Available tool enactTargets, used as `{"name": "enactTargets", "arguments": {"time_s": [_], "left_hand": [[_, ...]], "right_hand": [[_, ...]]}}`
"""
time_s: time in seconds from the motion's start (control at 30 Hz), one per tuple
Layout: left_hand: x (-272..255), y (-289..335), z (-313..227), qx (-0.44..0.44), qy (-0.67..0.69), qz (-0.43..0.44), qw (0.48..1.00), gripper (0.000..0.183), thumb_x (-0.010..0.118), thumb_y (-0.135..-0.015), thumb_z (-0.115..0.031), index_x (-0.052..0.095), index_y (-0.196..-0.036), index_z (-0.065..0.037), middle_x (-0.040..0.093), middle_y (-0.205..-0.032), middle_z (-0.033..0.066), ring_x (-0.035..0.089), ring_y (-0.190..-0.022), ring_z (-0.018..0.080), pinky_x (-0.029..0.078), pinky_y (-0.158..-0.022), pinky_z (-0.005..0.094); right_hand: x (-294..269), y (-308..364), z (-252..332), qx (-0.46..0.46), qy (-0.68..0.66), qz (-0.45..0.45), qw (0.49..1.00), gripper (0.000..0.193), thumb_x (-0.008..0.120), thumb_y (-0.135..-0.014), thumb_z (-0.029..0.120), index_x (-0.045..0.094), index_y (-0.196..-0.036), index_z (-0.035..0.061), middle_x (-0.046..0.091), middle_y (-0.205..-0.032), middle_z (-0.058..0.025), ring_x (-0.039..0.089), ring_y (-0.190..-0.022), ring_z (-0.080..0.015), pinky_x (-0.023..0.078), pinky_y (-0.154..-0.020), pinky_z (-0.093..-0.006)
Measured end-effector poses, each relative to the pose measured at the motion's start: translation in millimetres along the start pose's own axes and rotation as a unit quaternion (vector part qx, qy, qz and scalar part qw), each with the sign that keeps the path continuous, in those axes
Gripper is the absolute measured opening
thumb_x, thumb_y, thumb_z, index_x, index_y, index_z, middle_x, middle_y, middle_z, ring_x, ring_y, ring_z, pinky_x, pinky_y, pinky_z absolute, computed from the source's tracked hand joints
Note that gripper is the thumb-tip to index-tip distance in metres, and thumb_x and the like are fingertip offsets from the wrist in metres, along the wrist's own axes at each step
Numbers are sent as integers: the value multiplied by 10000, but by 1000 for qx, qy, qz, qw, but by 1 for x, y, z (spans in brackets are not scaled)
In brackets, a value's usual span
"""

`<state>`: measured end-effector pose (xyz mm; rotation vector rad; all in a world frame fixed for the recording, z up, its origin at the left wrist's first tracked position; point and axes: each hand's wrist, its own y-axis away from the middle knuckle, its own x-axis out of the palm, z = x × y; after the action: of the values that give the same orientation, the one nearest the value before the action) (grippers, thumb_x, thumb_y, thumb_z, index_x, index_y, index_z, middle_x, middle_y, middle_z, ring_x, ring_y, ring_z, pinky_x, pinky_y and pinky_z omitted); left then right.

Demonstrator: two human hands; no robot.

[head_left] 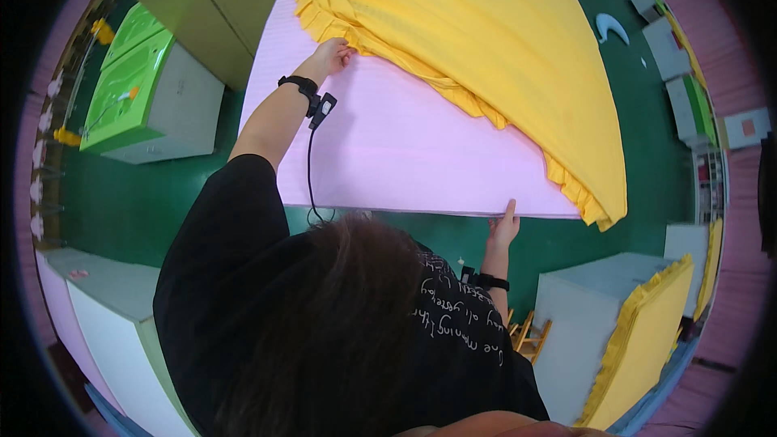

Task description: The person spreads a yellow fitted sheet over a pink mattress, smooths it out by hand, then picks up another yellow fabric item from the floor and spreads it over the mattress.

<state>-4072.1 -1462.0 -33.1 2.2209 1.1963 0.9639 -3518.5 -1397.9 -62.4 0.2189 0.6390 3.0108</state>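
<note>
My left hand [334, 55] reaches forward to the far left and pinches the ruffled edge of a yellow cloth [477, 24]. The cloth is spread at a slant over a flat surface covered by a pale pink sheet [372, 137]. Its frilled hem runs diagonally from the far left to the near right corner. At the near edge, my right hand [503, 229] grips the rim of the pink sheet, thumb on top; the other fingers are mostly hidden below. A black strap with a small device [322, 109] and a cable sits on my left wrist.
Left stands a green-topped toy sink unit [129, 97] beside a tall olive cabinet [218, 8]. Near right is a white box-like unit with a yellow ruffled cover [647, 348], next to a small wooden rack [530, 336]. A white crescent shape [612, 28] lies on the green floor.
</note>
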Motion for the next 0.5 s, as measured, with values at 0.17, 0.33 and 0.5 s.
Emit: {"name": "enactTargets", "arguments": {"time_s": [0.17, 0.33, 0.5], "left_hand": [[34, -13, 6, 41, -64, 44, 996, 86, 499, -856, -196, 488, -848, -112, 494, -683, 21, 424, -542, 110, 356, -490, 244], [42, 12, 8, 123, 36, 109, 986, 212, 491, -841, -121, 469, -1043, -62, 531, -923, 80, 526, -781, 181, 449, -661, 302], [18, 62, 23, 267, 59, 101, 957, 348, 459, -843, -71, 396, -1181, -19, 483, -1157, 123, 494, -1059, 267, 424, -889, 401]], "right_hand": [[8, 0, -3, 6, 7, -32, 999, 391, 584, -817, 391, 467, -1027, 82, 560, -887, -11, 534, -744, -113, 394, -557, -273], [7, -6, -10, -49, 41, -66, 996, 378, 595, -811, 391, 487, -932, 50, 534, -777, -18, 492, -615, -100, 369, -467, -241], [2, -9, -12, -70, 84, -85, 990, 389, 593, -804, 414, 504, -884, 44, 524, -737, -10, 467, -587, -91, 363, -458, -228]]}}
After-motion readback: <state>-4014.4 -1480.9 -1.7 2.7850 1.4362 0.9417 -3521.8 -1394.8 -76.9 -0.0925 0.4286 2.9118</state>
